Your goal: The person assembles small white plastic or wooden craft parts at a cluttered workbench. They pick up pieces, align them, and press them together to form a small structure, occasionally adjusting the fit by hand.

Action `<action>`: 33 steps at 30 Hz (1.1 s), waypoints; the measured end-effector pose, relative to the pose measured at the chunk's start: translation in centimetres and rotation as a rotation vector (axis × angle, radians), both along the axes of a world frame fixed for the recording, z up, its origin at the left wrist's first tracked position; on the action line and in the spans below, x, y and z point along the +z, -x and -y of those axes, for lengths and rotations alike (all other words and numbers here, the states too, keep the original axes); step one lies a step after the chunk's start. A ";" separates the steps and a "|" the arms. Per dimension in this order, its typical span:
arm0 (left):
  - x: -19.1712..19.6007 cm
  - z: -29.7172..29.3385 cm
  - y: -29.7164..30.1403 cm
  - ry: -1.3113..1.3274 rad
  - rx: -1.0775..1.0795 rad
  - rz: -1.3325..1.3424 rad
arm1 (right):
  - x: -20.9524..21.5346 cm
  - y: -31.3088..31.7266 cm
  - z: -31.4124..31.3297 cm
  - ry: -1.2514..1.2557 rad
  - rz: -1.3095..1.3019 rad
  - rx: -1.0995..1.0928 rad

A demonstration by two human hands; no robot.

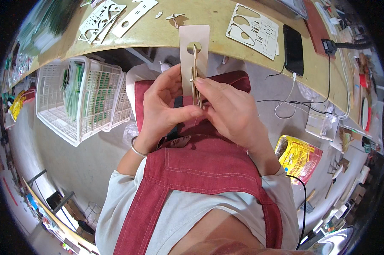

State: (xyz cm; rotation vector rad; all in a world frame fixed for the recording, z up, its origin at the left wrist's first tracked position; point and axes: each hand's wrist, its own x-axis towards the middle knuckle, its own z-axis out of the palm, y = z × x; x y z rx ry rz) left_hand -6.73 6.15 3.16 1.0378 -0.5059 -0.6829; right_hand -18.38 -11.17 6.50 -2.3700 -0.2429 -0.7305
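Note:
Above my lap, at the near edge of the table, a pale flat wooden panel with a round cut-out near its top stands upright. Thin wooden pieces, seen edge-on, stick out from its face, with a small peg across them. My left hand is closed on the panel's lower left side, some fingers behind it and the thumb reaching across below. Thumb and fingers of my right hand pinch the thin wooden pieces from the right. Where the parts join is partly hidden by my fingers.
On the yellowish table lie cut-out wooden sheets, small loose wooden parts and a black phone on a white cable. A white plastic basket stands at the left. A yellow-and-red bag lies to the right.

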 end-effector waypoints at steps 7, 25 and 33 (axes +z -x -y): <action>0.3 -0.1 0.0 -0.013 -0.001 -0.022 | -1.1 -0.6 -0.1 0.120 0.133 -0.041; -2.2 -0.6 -0.3 0.131 -0.022 -0.530 | -1.6 -0.8 -1.8 -0.603 -0.136 -0.159; -1.6 0.3 -0.5 0.115 -0.036 -0.353 | -2.5 -1.0 -2.7 -0.530 -0.040 -0.160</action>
